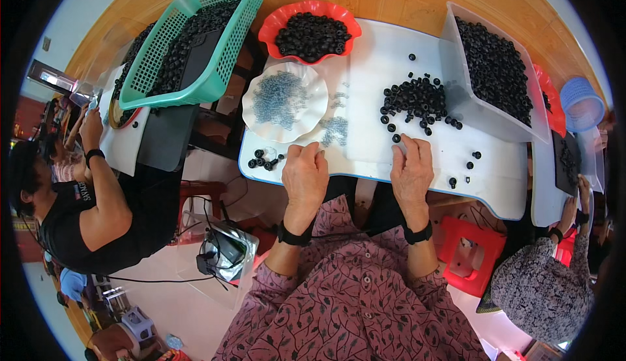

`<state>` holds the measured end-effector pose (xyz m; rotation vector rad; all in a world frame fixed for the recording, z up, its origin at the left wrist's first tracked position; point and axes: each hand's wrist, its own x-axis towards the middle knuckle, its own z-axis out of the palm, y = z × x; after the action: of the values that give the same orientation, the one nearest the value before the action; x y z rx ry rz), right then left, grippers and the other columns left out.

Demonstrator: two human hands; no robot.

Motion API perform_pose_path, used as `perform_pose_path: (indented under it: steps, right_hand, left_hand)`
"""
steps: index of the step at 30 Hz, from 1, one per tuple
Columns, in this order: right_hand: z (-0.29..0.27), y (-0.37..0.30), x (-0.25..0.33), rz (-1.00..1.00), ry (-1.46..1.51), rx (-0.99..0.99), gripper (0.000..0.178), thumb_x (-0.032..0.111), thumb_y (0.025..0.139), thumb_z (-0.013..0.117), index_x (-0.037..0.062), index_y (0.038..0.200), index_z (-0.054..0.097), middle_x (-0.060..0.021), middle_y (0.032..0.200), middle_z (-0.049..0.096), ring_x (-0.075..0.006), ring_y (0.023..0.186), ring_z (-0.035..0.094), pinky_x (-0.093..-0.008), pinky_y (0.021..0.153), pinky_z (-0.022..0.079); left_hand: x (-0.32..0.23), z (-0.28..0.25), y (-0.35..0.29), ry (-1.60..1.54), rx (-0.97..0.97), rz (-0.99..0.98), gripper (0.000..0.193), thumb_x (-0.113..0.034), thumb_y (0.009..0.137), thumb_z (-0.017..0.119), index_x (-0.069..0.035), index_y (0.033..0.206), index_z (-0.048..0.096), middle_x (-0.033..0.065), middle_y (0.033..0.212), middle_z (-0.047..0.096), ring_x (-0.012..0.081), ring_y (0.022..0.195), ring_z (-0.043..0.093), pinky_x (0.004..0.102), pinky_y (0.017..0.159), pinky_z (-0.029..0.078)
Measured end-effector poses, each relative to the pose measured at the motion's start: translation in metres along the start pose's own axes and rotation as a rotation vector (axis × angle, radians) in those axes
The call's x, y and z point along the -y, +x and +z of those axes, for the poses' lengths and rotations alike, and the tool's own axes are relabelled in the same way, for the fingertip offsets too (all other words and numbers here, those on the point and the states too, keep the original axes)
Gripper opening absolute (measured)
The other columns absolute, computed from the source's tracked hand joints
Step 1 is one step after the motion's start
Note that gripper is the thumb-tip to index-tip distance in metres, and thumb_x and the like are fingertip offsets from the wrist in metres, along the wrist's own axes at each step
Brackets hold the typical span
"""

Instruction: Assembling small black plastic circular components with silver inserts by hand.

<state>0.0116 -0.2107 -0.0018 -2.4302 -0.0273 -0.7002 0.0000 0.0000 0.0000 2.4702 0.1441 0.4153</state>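
Over the front edge of the white table [372, 100], my left hand [305, 173] is closed with curled fingers, and what it pinches, if anything, is hidden. Beside it lie loose greyish-blue pieces [334, 131], too small to name, and a few black round parts [261, 163]. More greyish pieces [279, 100] fill a white scalloped plate [317, 86]. My right hand [413, 169] has its fingers drawn together, fingertips against or right beside one black part [396, 138]; whether it grips anything is unclear. Ahead of it spreads a pile of black parts [417, 98], some with holes.
At the back stand a red wavy bowl [268, 32] and a clear bin [486, 110], both full of black parts. A green basket [225, 77] is further left. People work at the left [98, 211] and right [541, 283]. A red stool [473, 250] stands below the table.
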Motion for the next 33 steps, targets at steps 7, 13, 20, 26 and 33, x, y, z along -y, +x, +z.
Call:
perform_pose_path:
  steps: [7, 13, 20, 26, 33]
  right_hand:
    - [0.003, 0.000, 0.005, 0.002, 0.016, -0.007, 0.026, 0.004, 0.083, 0.067, 0.0008, 0.108, 0.064, -0.0141, 0.100, 0.058, -0.0306, 0.086, 0.061, -0.0379, 0.072, 0.051]
    - [0.001, 0.000, 0.005, 0.003, 0.005, -0.002, 0.025, 0.004, 0.083, 0.067, 0.0006, 0.107, 0.064, -0.0145, 0.100, 0.058, -0.0306, 0.086, 0.061, -0.0378, 0.072, 0.051]
    - [-0.001, 0.001, 0.004, -0.012, -0.008, -0.005, 0.026, 0.004, 0.082, 0.067, 0.0007, 0.108, 0.064, -0.0140, 0.100, 0.058, -0.0308, 0.087, 0.060, -0.0381, 0.073, 0.050]
    - [-0.003, 0.001, 0.001, -0.005, 0.007, 0.000, 0.027, 0.003, 0.082, 0.068, 0.0005, 0.108, 0.063, -0.0145, 0.100, 0.058, -0.0310, 0.087, 0.060, -0.0388, 0.073, 0.051]
    - [-0.005, -0.002, 0.003, 0.023, 0.068, -0.014, 0.028, 0.001, 0.083, 0.067, 0.0000, 0.110, 0.063, -0.0152, 0.101, 0.058, -0.0300, 0.081, 0.061, -0.0359, 0.068, 0.051]
  left_hand:
    - [-0.010, 0.002, 0.007, 0.016, -0.059, 0.027, 0.021, -0.013, 0.080, 0.072, -0.005, 0.099, 0.069, 0.0146, 0.084, 0.058, 0.0338, 0.071, 0.062, 0.0436, 0.062, 0.049]
    - [-0.003, 0.008, 0.007, -0.046, -0.066, 0.041, 0.014, -0.011, 0.080, 0.071, -0.006, 0.092, 0.066, 0.0132, 0.086, 0.057, 0.0352, 0.073, 0.061, 0.0449, 0.061, 0.049]
    - [0.004, 0.010, 0.008, -0.324, -0.082, 0.023, 0.012, -0.005, 0.081, 0.071, -0.004, 0.092, 0.066, 0.0101, 0.083, 0.064, 0.0233, 0.065, 0.064, 0.0338, 0.057, 0.051]
    - [-0.010, -0.005, 0.011, -1.357, 0.320, -0.496, 0.015, -0.004, 0.094, 0.061, 0.003, 0.105, 0.065, 0.0113, 0.091, 0.069, 0.0136, 0.069, 0.064, 0.0247, 0.061, 0.056]
    - [-0.022, -0.004, 0.007, -1.571, 0.432, -0.520, 0.018, -0.007, 0.095, 0.060, 0.005, 0.109, 0.063, 0.0144, 0.094, 0.067, 0.0134, 0.071, 0.064, 0.0255, 0.062, 0.056]
